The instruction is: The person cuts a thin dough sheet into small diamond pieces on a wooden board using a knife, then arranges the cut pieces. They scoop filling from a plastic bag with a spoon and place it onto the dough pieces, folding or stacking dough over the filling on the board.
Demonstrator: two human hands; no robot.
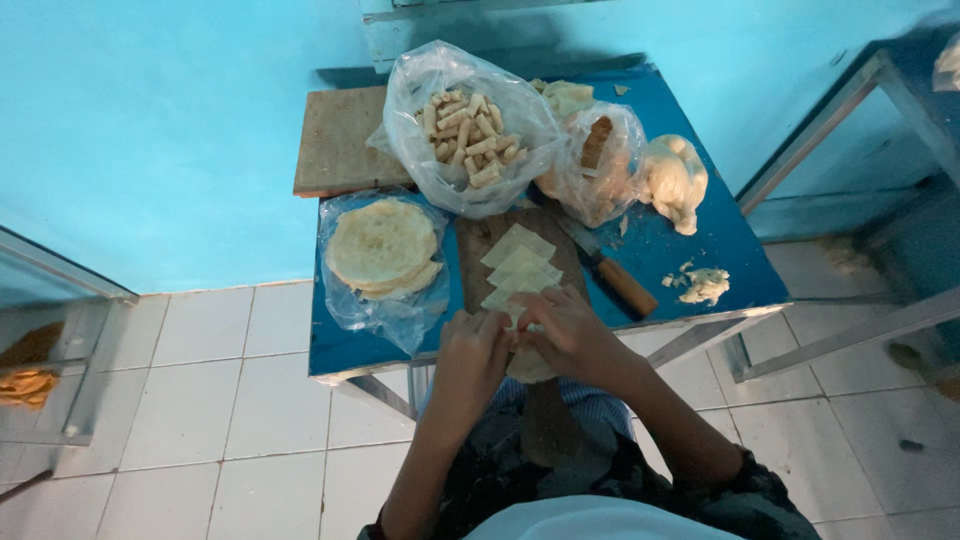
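Note:
My left hand (pixel 470 356) and my right hand (pixel 572 332) meet at the near edge of a small blue table (pixel 345 345), fingers closed together on a pale piece of dough wrapper (pixel 514 316). Just beyond my fingers, several square wrappers (pixel 520 260) lie overlapped on a dark wooden board (pixel 475 240). Another pale wrapper piece (pixel 528 366) hangs below my hands at the board's near end.
A stack of round flatbreads (pixel 382 246) lies on clear plastic at the left. An open plastic bag of rolled pastries (pixel 468 135) sits at the back. A wooden-handled knife (pixel 615 278), bagged filling (pixel 598 160) and dough lumps (pixel 676 178) lie to the right. A metal frame (pixel 850 100) stands at right.

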